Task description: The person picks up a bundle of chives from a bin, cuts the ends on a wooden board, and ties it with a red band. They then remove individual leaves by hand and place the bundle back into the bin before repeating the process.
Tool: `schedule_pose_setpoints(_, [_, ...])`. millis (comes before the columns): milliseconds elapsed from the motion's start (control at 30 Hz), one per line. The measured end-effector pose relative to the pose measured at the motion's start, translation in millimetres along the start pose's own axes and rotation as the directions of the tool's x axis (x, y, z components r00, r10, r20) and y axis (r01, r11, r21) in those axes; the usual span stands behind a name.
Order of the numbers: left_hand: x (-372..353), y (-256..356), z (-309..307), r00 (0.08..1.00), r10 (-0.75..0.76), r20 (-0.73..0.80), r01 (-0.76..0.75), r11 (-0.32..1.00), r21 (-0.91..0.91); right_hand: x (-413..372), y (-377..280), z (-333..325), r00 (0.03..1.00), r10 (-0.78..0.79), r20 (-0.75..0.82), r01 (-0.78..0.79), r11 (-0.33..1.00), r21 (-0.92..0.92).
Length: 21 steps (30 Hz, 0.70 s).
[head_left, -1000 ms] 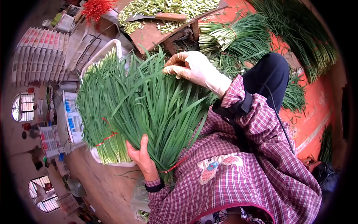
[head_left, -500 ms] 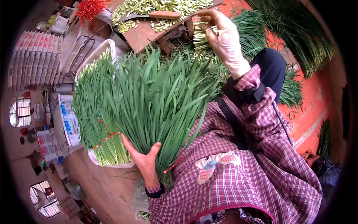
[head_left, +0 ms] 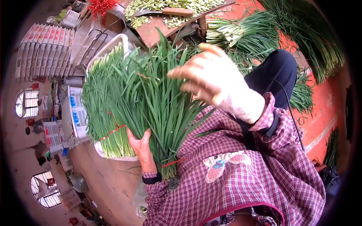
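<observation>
My left hand (head_left: 141,147) is bare and cupped against a bunch of garlic chives (head_left: 166,116), thumb in front and the other fingers partly hidden by leaves. The bunch leans against my plaid apron, its lower end bound by a red tie (head_left: 173,162). In a pale glove, my right hand (head_left: 217,81) is over the right side of the leaf tips, fingers apart and slightly blurred; it holds nothing I can see. Left of the bunch, a second tied pile of chives (head_left: 103,94) lies in a white plastic basket (head_left: 124,41).
A knife (head_left: 177,11) rests on a wooden board (head_left: 151,33) among chopped stems. More chive bundles (head_left: 252,32) lie on the orange sheet (head_left: 320,109). Red ties (head_left: 102,5) hang at upper left, near stacked printed bags (head_left: 47,51). My bent knee (head_left: 281,67) is at right.
My right hand has come down and left from beside the board to the leaf tips. The leaves in my left hand now stand more upright and narrower. The view has shifted slightly.
</observation>
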<state>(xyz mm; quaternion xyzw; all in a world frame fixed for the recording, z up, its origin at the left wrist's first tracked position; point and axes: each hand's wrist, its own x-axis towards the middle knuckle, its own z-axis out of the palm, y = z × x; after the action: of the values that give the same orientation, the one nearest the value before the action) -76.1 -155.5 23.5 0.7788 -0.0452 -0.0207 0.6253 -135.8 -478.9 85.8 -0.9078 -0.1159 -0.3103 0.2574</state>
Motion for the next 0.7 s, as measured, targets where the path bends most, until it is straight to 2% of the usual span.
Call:
schedule_pose_setpoints(67, [-3,2,3,1.000,-0.008,-0.008,0.008,1.000,0.012,2,-28,35,0.977,-0.212,-0.002,0.212,0.974,0.083])
schedule_pose_setpoints(133, [-4,3,4,1.000,-0.003,-0.031,0.003,1.000,-0.011,-11,-38,74,0.974,-0.226,0.006,0.224,0.967,0.120])
schedule_pose_setpoints(167, [-4,0,2,0.997,-0.018,-0.074,0.015,0.999,-0.038,-21,-34,86,0.967,-0.184,0.177,0.173,0.982,0.080])
schedule_pose_setpoints(233, [-3,-6,-6,0.988,-0.074,-0.132,0.065,0.996,-0.068,-50,-20,100,0.877,-0.077,0.475,0.070,0.997,0.032])
schedule_pose_setpoints(267, [-2,-10,-11,0.988,-0.072,-0.139,0.063,0.996,-0.067,-67,-19,103,0.870,-0.082,0.487,0.081,0.996,0.024])
schedule_pose_setpoints(333, [0,-19,-17,0.977,-0.145,-0.159,0.120,0.980,-0.156,-90,-25,100,0.813,-0.016,0.582,-0.110,0.977,0.180])
schedule_pose_setpoints(367, [1,-21,-19,0.977,-0.145,-0.156,0.121,0.981,-0.154,-91,-28,99,0.814,-0.013,0.581,-0.113,0.977,0.180])
schedule_pose_setpoints(433, [3,-24,-21,0.975,-0.172,-0.140,0.142,0.969,-0.200,-89,-32,95,0.887,0.006,0.461,-0.112,0.973,0.203])
schedule_pose_setpoints(533, [1,-18,-16,0.976,-0.180,-0.121,0.141,0.950,-0.279,-79,-31,90,0.909,0.041,0.415,-0.109,0.984,0.143])
schedule_pose_setpoints(567, [1,-16,-15,0.975,-0.179,-0.128,0.138,0.951,-0.277,-75,-30,86,0.866,0.032,0.498,-0.082,0.993,0.079])
schedule_pose_setpoints(600, [0,-16,-14,0.979,-0.158,-0.127,0.122,0.960,-0.253,-75,-28,89,0.866,0.025,0.499,-0.077,0.993,0.085])
schedule_pose_setpoints(667, [-1,-14,-12,0.982,-0.139,-0.129,0.107,0.967,-0.231,-78,-21,97,0.954,-0.025,0.300,-0.001,0.996,0.086])
schedule_pose_setpoints(700, [-2,-12,-11,0.982,-0.136,-0.131,0.104,0.968,-0.226,-71,-23,86,0.934,0.028,0.355,-0.086,0.985,0.147])
